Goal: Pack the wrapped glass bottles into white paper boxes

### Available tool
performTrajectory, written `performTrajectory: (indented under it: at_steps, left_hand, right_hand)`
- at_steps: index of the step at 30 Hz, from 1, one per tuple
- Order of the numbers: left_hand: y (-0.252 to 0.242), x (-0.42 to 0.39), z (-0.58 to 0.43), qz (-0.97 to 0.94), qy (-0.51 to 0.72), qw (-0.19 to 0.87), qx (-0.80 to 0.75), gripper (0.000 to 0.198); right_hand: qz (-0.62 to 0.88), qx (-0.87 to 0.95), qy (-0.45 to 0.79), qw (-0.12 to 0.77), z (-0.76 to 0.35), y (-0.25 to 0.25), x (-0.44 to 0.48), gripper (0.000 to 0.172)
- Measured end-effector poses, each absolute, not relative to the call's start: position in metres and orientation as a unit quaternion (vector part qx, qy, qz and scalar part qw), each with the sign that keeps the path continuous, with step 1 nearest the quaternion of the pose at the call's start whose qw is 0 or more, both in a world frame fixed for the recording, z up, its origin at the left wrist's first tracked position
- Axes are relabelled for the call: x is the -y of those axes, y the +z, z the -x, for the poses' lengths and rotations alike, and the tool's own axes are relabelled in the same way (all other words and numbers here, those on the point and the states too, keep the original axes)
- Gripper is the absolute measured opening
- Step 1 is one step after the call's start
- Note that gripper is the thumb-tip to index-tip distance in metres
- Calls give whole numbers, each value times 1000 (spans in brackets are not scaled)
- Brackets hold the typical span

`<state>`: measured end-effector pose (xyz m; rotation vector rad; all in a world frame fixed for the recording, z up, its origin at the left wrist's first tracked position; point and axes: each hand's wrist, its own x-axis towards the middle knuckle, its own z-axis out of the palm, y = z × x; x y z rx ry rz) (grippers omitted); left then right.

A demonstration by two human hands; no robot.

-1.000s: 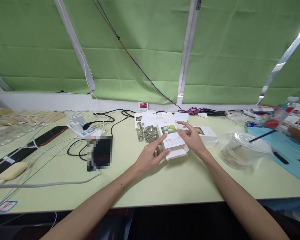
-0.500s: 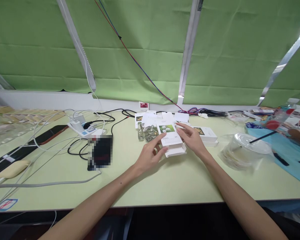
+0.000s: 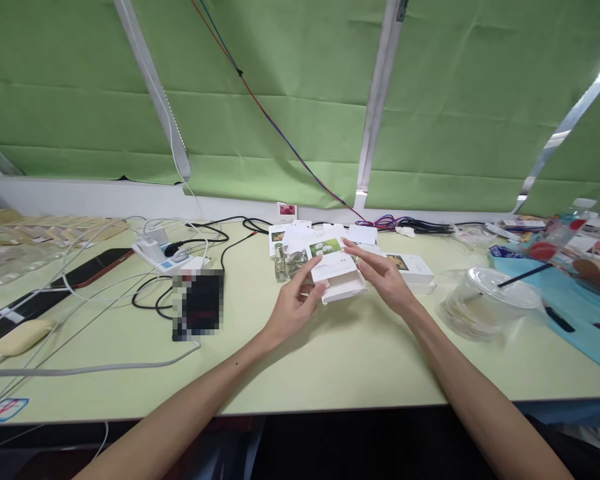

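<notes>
A small white cardboard box (image 3: pixel 333 268) with a green picture of white flowers is tilted above the table, its near end open to the inside. My left hand (image 3: pixel 294 301) pinches its left edge, thumb near the open end and fingers on the left side. Along the right edge lies my right hand (image 3: pixel 384 277), fingers fairly straight and closed against the box. Just behind and left of the box are a small glass bottle (image 3: pixel 279 262) and a shiny crumpled clump (image 3: pixel 297 261), partly hidden by the box and left hand.
Another white box (image 3: pixel 414 270) lies to the right, near a lidded plastic cup (image 3: pixel 503 290) with a black straw. White papers or cartons lie behind. On the left are a power strip (image 3: pixel 170 260), tangled cables and a pixelated dark object (image 3: pixel 200 303).
The white box has shifted slightly left and tilted, so its open near end faces me more. Both hands have moved with it, and the right fingers have straightened along its edge.
</notes>
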<state>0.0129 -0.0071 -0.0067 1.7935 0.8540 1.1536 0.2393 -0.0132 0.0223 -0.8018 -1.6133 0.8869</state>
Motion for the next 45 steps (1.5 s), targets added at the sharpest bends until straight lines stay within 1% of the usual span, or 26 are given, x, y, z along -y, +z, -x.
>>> performTrajectory:
  at_steps: [3, 7, 11, 13, 15, 20, 27, 37, 45]
  left_hand:
    - [-7, 7, -13, -709, 456, 416, -342, 66]
    - [-5, 7, -13, -705, 452, 424, -345, 67]
    - [-4, 8, -13, -711, 457, 408, -346, 67]
    - [-4, 8, -14, -716, 456, 402, -344, 67]
    - [-4, 8, -14, -719, 452, 404, -339, 68]
    - [-3, 8, -14, -721, 450, 405, -337, 68]
    - [-4, 9, -14, -732, 438, 399, -337, 71]
    - [-4, 10, -14, -721, 443, 415, -333, 64]
    - [-6, 10, -16, -733, 456, 374, -340, 57]
  right_hand:
    - [328, 685, 373, 533, -242, 19, 12, 38]
    - [329, 677, 404, 520, -244, 18, 12, 42]
    - [324, 667, 416, 527, -243, 19, 12, 38]
    - [337, 662, 410, 529, -242, 20, 12, 39]
    - [352, 657, 403, 531, -240, 20, 11, 40]
    - [361, 647, 400, 540, -237, 19, 10, 35]
    - [375, 641, 391, 544, -238, 17, 9, 34]
    - [388, 622, 392, 556, -234, 21, 12, 36]
    - [378, 618, 399, 563, -233, 18, 12, 35]
